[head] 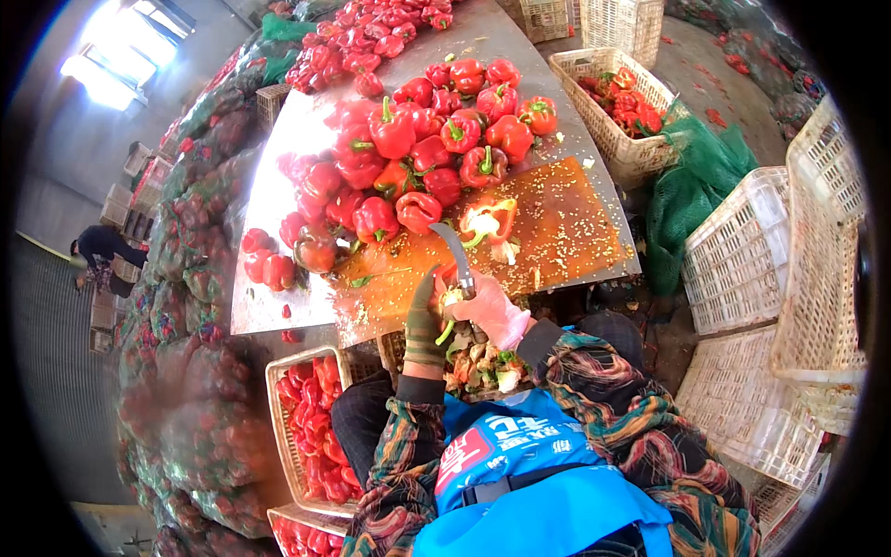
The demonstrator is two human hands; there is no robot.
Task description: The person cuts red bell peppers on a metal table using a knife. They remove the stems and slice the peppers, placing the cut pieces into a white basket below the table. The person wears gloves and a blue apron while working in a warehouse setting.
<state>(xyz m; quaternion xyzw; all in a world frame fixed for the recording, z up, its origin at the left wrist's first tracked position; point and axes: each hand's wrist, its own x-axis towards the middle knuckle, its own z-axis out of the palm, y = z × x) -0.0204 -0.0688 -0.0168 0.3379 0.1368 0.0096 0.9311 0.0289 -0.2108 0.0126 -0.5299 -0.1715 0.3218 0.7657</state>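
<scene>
My left hand (424,324), in a striped green glove, is closed around a piece of red bell pepper (441,282) whose pale core and green stem show. In a pink glove, my right hand (491,313) grips a knife with a curved blade (456,249), its tip pointing away from me. Both hands meet at the near edge of an orange cutting board (557,216) strewn with seeds. On the board lies a cut pepper piece (489,221) with its core and stem. Whole red bell peppers (424,139) are heaped just beyond.
The metal table (292,139) carries more peppers (376,35) at its far end. Cut red pieces fill a crate (344,362) at lower left. Trimmings (487,365) lie below my hands. Crates (741,250) and green netting (696,188) stand right; bulging net sacks (202,418) and a bending person (108,254) are left.
</scene>
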